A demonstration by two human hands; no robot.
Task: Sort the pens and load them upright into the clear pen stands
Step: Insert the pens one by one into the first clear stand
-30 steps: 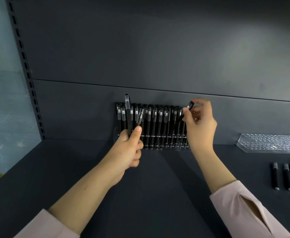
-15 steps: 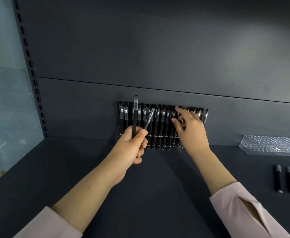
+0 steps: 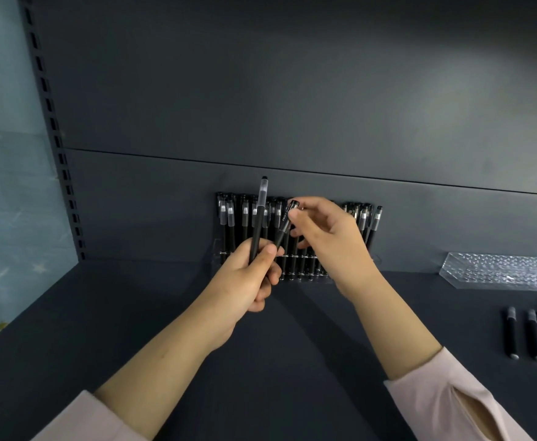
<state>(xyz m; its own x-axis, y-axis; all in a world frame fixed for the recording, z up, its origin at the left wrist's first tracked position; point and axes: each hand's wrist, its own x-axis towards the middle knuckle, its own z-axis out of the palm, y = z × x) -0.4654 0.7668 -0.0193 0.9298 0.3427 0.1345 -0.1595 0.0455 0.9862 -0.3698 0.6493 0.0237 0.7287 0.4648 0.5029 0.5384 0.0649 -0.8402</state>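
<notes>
A clear pen stand [image 3: 375, 258] filled with several upright black pens sits against the back wall of the dark shelf. My left hand [image 3: 247, 278] grips two black pens in front of it: one upright pen [image 3: 259, 214] with a clear cap, and a slanted pen [image 3: 282, 230]. My right hand [image 3: 327, 237] pinches the top of the slanted pen between thumb and fingers. A second clear pen stand [image 3: 499, 273] lies at the back right with no pens in it.
Several loose black pens [image 3: 512, 332] lie on the shelf surface [image 3: 133, 313] at the right edge. A slotted metal upright [image 3: 54, 135] runs down the left side beside a blue wall.
My right hand left the pens at the stand's right end, moved left and took hold of the slanted pen's top in my left hand. The left hand stayed about where it was.
</notes>
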